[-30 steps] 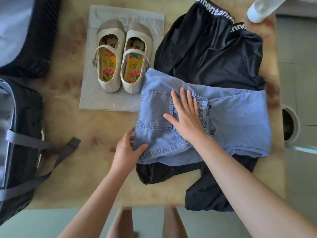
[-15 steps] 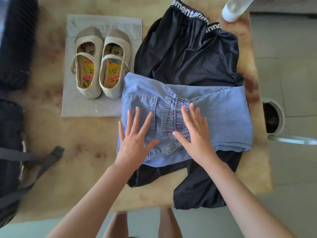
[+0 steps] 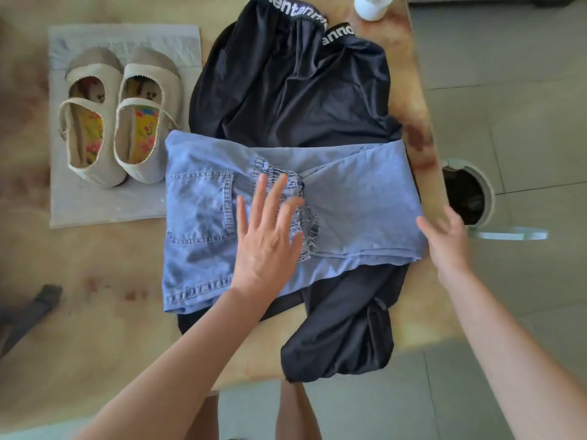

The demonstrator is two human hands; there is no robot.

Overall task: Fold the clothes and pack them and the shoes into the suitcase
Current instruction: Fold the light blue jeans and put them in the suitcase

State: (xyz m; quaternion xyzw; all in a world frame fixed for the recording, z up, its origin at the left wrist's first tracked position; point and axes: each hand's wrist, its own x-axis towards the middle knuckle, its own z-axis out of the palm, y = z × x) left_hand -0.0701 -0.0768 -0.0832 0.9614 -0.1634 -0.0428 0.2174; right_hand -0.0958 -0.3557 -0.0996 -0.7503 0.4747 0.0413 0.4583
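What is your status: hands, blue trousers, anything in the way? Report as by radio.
Left hand flat on folded blue trousers. Right hand at their right edge, blurred, grip unclear. Black garment lies underneath; shoes to the left.

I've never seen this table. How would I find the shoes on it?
On the tan table, look to the far left, where a grey sheet lies flat. The shoes stand side by side on that sheet, just left of the blue denim pants and black garment. They are beige with straps and bright flowery yellow insoles, unlike the plain clothes.
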